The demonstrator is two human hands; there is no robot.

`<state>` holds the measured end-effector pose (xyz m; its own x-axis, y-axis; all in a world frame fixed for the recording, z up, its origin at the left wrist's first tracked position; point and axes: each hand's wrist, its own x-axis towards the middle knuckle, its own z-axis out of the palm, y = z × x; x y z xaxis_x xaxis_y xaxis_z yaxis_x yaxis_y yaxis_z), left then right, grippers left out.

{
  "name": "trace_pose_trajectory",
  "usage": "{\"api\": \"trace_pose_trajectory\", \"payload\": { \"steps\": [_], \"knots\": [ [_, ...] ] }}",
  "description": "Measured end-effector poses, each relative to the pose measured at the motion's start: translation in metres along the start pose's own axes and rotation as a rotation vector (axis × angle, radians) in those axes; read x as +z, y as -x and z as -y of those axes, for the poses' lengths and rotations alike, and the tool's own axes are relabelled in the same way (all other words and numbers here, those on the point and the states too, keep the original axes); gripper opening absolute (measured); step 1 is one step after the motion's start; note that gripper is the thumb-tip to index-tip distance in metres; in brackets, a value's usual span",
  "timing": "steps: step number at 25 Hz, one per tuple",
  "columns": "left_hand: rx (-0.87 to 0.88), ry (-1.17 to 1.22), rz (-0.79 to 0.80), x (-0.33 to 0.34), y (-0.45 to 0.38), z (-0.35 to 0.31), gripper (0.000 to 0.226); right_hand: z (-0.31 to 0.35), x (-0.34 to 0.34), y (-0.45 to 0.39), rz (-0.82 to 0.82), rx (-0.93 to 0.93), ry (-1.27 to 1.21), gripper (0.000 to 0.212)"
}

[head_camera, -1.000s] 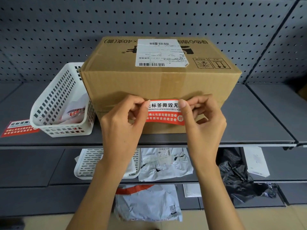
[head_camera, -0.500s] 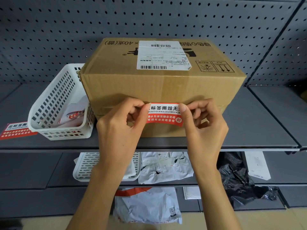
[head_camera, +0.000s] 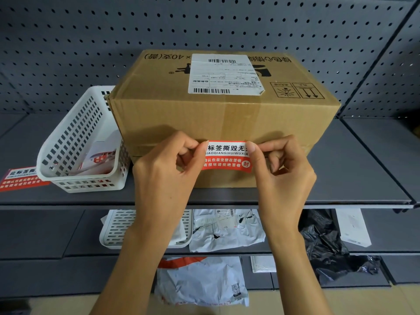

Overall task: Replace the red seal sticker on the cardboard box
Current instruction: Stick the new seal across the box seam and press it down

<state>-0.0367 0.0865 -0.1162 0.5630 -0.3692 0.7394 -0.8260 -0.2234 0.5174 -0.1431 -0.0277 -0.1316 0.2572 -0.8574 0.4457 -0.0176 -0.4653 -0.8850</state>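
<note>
A brown cardboard box [head_camera: 204,119] with a white shipping label on top sits on the grey shelf [head_camera: 354,176]. In front of its near face I stretch a red and white seal sticker [head_camera: 225,156] between both hands. My left hand [head_camera: 166,169] pinches the sticker's left end between thumb and forefinger. My right hand [head_camera: 281,169] pinches its right end the same way. The sticker lies level across the box's front, over the lower seam; whether it touches the cardboard I cannot tell.
A white slotted basket [head_camera: 79,151] holding sticker sheets stands against the box's left side. Another red sticker [head_camera: 20,178] lies flat on the shelf at far left. Lower shelves hold grey mail bags [head_camera: 225,230], a white tray [head_camera: 118,228] and a black bag [head_camera: 327,246].
Both hands and the sticker sit slightly lower against the box front than a second ago. The grip on the sticker's two ends is unchanged.
</note>
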Motion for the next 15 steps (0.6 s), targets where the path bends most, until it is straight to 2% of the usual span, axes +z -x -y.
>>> {"api": "trace_pose_trajectory", "payload": {
  "steps": [15],
  "knots": [
    [-0.077, -0.021, -0.006, -0.0015, -0.0053, 0.0036, 0.032, -0.0017, 0.0026, -0.0039, -0.017, 0.024, 0.063, 0.028]
  ]
}}
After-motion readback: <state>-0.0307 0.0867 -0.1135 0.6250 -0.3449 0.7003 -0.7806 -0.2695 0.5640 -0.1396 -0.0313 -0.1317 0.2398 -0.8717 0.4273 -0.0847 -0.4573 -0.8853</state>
